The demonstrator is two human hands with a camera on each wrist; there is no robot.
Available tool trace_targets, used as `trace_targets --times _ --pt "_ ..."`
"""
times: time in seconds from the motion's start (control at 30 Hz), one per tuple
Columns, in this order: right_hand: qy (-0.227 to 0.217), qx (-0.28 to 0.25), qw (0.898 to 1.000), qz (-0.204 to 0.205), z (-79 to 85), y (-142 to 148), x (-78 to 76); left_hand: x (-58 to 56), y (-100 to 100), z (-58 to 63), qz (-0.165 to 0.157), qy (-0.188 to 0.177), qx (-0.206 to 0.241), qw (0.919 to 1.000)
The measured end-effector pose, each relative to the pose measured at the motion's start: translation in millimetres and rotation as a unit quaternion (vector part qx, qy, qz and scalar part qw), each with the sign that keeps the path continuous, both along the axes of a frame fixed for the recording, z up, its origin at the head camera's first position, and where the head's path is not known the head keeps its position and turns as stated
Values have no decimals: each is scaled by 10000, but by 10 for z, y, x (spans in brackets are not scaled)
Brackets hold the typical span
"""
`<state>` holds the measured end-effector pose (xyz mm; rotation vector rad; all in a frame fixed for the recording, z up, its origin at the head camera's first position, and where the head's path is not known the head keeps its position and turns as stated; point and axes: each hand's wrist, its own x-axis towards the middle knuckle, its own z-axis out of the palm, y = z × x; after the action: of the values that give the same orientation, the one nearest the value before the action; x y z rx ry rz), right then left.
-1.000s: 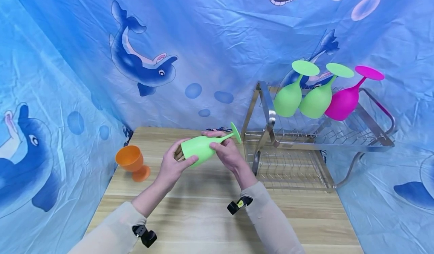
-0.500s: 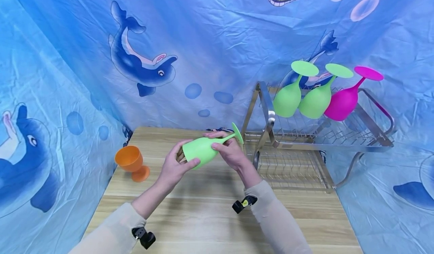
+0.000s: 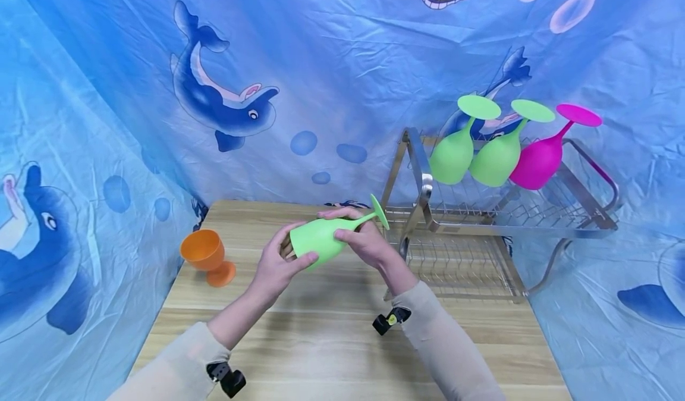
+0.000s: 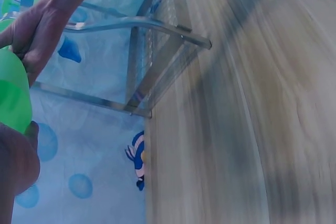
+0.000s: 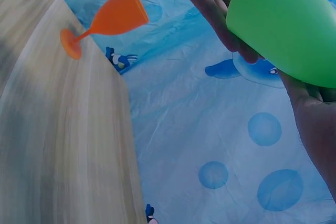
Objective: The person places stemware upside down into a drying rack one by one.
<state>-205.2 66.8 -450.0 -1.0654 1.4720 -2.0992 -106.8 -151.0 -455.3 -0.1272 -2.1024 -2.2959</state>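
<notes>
A light green plastic wine glass (image 3: 321, 239) is held tilted on its side above the table, its mouth toward the left and its foot up to the right. My left hand (image 3: 274, 265) grips the bowl at the mouth end, thumb along the near side. Where the bowl narrows into the stem, my right hand (image 3: 368, 245) holds it with the thumb on top. In the right wrist view the green bowl (image 5: 289, 30) spans between both hands. The left wrist view catches only part of the wine glass (image 4: 13, 95) at its left edge.
An orange goblet (image 3: 206, 252) stands upright on the wooden table (image 3: 321, 341) at the left. On the right is a two-tier metal dish rack (image 3: 514, 229). Two green wine glasses (image 3: 452, 157) and one magenta wine glass (image 3: 537, 163) sit upside down on its upper tier.
Both hands have shifted slightly to the right together with the green wine glass. My right forearm has swung a little outward. The grip looks the same.
</notes>
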Motion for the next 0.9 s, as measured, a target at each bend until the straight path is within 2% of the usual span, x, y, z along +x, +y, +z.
trace_targets --times 0.37,0.67,0.9 --pt "71 41 10000 -19 69 46 39 -2 38 5 -52 73 131 9999" --pt "-40 113 9998 -162 155 120 73 29 39 85 -484 108 66 9987" --pt "-44 138 9999 -13 307 244 144 58 0 175 -908 541 -35 9944"
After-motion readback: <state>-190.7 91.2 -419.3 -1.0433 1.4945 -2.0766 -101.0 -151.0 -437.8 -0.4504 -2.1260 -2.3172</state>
